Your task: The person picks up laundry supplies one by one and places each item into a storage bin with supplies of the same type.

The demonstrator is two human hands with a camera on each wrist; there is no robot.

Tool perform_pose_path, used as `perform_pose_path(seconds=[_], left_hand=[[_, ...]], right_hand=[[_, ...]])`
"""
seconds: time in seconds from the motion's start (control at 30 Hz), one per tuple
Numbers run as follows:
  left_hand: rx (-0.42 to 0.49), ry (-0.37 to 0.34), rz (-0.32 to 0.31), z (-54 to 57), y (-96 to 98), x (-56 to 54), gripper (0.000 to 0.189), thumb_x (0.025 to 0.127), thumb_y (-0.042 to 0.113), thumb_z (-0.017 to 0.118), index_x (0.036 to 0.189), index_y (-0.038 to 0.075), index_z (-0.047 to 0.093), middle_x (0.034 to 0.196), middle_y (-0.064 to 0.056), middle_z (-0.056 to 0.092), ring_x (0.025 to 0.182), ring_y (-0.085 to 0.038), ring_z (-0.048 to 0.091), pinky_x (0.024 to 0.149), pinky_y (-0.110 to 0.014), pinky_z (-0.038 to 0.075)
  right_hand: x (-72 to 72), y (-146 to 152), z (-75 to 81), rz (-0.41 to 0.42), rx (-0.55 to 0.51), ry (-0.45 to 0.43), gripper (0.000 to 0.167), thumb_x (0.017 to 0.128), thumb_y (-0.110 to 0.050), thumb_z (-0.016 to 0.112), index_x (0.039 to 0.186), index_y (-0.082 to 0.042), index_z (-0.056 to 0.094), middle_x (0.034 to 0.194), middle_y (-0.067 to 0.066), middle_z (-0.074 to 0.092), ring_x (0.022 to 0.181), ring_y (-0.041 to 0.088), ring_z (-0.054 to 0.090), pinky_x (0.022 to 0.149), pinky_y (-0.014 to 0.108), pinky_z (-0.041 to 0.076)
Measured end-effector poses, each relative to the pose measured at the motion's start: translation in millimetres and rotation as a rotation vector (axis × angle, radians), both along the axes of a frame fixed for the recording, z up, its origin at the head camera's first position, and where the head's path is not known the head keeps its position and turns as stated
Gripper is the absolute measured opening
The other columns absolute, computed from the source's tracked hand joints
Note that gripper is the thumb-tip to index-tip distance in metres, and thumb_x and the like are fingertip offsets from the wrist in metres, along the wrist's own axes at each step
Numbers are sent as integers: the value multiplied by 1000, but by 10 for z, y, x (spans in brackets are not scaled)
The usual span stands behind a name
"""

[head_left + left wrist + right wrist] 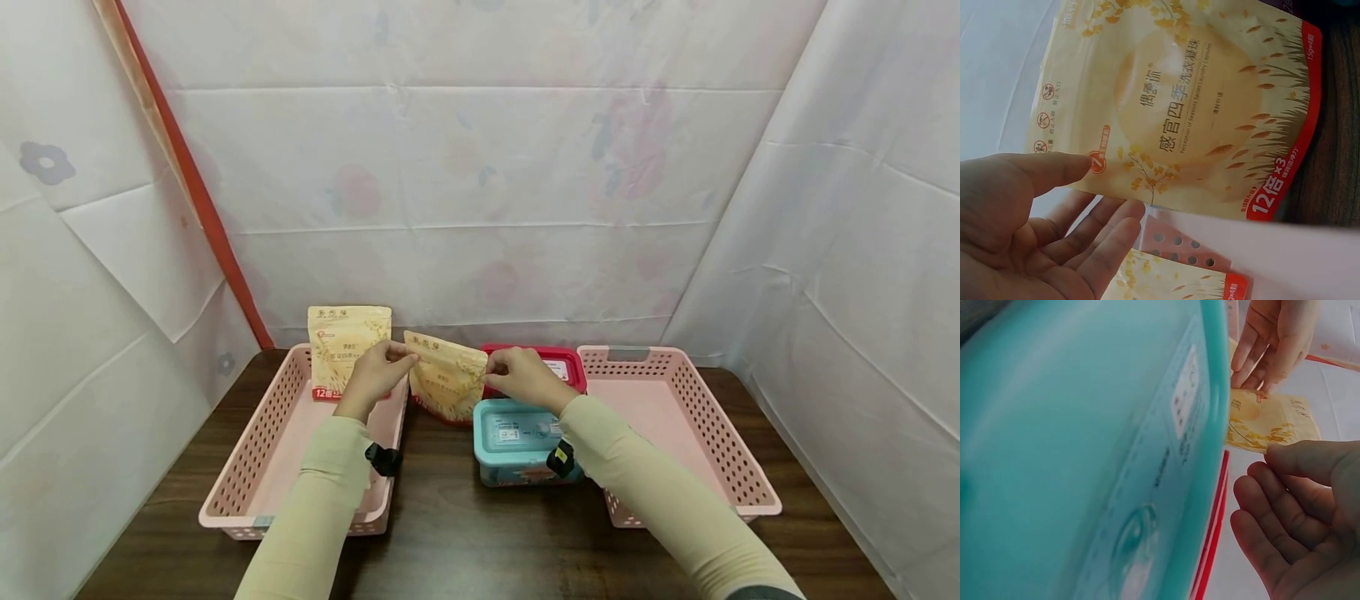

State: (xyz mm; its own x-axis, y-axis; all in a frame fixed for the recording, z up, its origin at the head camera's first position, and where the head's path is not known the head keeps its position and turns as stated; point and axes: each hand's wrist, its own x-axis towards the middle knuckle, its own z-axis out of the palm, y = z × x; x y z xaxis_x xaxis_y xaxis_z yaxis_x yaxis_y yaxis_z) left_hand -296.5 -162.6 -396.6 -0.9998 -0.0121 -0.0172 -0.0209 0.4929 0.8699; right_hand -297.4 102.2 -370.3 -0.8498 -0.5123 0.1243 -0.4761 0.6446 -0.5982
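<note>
Between both hands a yellow laundry capsule pouch (447, 382) with a red bottom band is held upright but tilted, its right side lower. My left hand (375, 375) pinches its left edge near the top, thumb on the printed front (1035, 225). The opposite edge is pinched by my right hand (527, 379), thumb and fingertips on it in the right wrist view. A like pouch (348, 346) stands in the back of the left pink basket (255, 442). Below my right hand is a teal lidded box (517, 446), with a red-lidded box (573, 367) behind it.
Another pink basket (720, 425), its walls perforated, stands on the right. Everything rests on a dark wood-grain table (465, 542). A pale printed curtain (480, 167) encloses the back and both sides, with an orange-red strip (195, 183) at the left corner.
</note>
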Motion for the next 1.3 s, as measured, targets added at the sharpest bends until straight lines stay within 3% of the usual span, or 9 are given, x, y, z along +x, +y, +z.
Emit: perform_pose_path(seconds=[0.13, 0.33, 0.5, 0.67, 0.8, 1.3], left_hand=[[6, 16, 18, 49, 15, 27, 40, 101, 36, 60, 127, 5, 57, 128, -17, 56, 116, -35, 54, 84, -55, 54], [-14, 109, 25, 165, 37, 52, 36, 101, 33, 60, 123, 4, 60, 121, -17, 61, 108, -34, 59, 82, -45, 55], [4, 146, 19, 258, 42, 56, 35, 101, 33, 61, 124, 5, 60, 121, -15, 61, 98, -32, 63, 69, -37, 58], [-31, 180, 27, 324, 39, 69, 36, 101, 35, 61, 123, 7, 61, 120, -15, 62, 96, -30, 62, 77, -42, 54], [-44, 198, 37, 364, 32, 79, 37, 101, 36, 61, 124, 7, 60, 123, -15, 61, 111, -32, 59, 89, -49, 50], [34, 315, 78, 551, 63, 122, 39, 98, 40, 65, 121, 9, 62, 118, -12, 64, 107, -28, 64, 81, -45, 53]], right_hand=[[16, 11, 17, -18, -27, 3, 7, 97, -13, 68, 91, -9, 70, 87, -2, 68, 78, 11, 61, 71, 26, 54], [65, 27, 106, -16, -68, 33, 6, 98, -13, 66, 93, -9, 68, 88, 2, 69, 78, 12, 61, 71, 27, 54], [102, 40, 177, -25, -84, 55, 7, 99, -15, 66, 95, -9, 68, 88, -1, 68, 77, 12, 61, 71, 29, 53], [128, 42, 212, -26, -104, 69, 9, 99, -16, 66, 96, -7, 68, 86, -4, 67, 75, 14, 59, 67, 30, 51], [147, 57, 247, -26, -126, 77, 7, 100, -17, 65, 98, -10, 68, 88, -3, 66, 75, 14, 58, 67, 30, 50], [215, 80, 384, -62, -372, 109, 13, 102, -19, 61, 107, -9, 67, 99, 6, 69, 85, 22, 64, 73, 35, 53]])
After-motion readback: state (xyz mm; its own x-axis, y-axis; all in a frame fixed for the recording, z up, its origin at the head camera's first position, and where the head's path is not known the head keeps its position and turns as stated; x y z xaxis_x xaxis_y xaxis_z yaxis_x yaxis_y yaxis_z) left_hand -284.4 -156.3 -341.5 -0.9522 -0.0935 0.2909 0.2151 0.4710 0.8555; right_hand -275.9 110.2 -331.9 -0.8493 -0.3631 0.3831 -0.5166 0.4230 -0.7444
